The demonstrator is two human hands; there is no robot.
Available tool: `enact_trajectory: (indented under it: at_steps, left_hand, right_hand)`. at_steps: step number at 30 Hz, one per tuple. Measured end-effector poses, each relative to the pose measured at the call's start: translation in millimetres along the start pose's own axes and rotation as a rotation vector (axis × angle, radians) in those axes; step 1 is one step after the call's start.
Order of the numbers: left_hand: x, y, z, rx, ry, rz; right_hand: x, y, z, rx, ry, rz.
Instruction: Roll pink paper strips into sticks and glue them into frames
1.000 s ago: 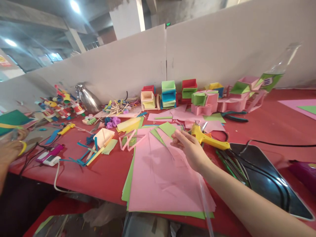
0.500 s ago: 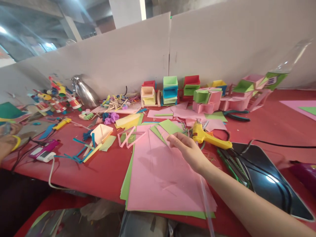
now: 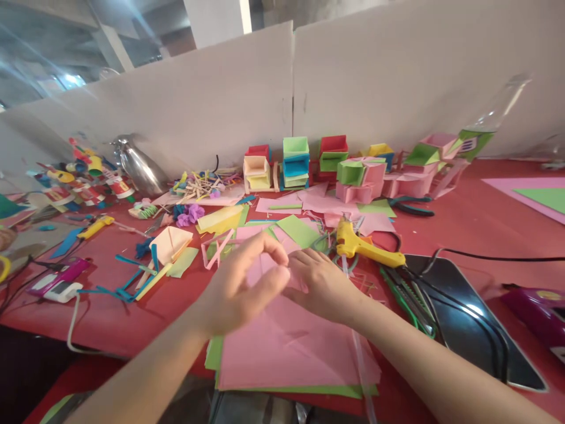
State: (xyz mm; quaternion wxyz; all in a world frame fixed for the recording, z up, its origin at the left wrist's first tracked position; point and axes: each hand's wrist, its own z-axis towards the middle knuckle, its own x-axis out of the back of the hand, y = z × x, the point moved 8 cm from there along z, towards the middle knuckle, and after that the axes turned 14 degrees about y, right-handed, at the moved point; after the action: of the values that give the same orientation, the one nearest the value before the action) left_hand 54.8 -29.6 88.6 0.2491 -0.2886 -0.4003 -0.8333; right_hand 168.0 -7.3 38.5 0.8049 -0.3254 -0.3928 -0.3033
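Now with two hands above the paper instead of one: newly come into view from the lower left, the left hand [image 3: 238,294], and facing it, the right hand [image 3: 320,285], turned more palm-down than half a second ago. On the left one, thumb and fingers curved into a round shape, with only a narrow gap near the tips; because of blur, impossible to tell whether holding something thin there. On the right one, fingers close together and bent downward; equally impossible to tell what, if anything, under them. Directly below both, the stack of smooth pink paper sheets [image 3: 295,359], lying flat on the red tabletop [image 3: 459,229], with light-green paper sheets [image 3: 213,353] showing at its left and lower edges. Just beyond the fingers, a loose light-green paper square [image 3: 300,231]. By judgement, a change from one-handed to two-handed work, thus with steadying and shaping possible together. Near the right hand, apart from it, the yellow plastic glue gun [image 3: 371,251], and a long, clear stick [image 3: 359,353] along the stack's right side. Partly behind the left hand, a frame of thin pink paper strips [image 3: 216,250]; farther left, a small peach-coloured paper box [image 3: 171,244].
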Motion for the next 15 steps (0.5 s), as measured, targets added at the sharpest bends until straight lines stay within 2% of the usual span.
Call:
enact_trajectory:
  at_steps: [3, 6, 9, 11, 13, 15]
  left_hand:
    - [-32.0, -23, 20, -0.167, -0.1, 0.248]
    - [-49.0, -54, 20, -0.323, -0.15, 0.48]
    - [-46.6, -78, 14, -0.385, -0.182, 0.584]
    - [-38.8, -84, 15, -0.377, -0.179, 0.63]
    - [-34.0, -81, 21, -0.358, -0.172, 0.631]
    - [-37.0, -71, 30, -0.342, -0.172, 0.598]
  right_hand:
    - [1, 15, 1, -0.012, -0.02, -0.132]
    - [0, 24, 1, -0.042, -0.041, -0.187]
    - [-1, 26, 2, -0.067, -0.045, -0.25]
    - [0, 28, 2, -0.085, -0.035, -0.306]
    - [1, 32, 3, -0.102, -0.026, -0.339]
    - [2, 37, 3, -0.129, -0.023, -0.329]
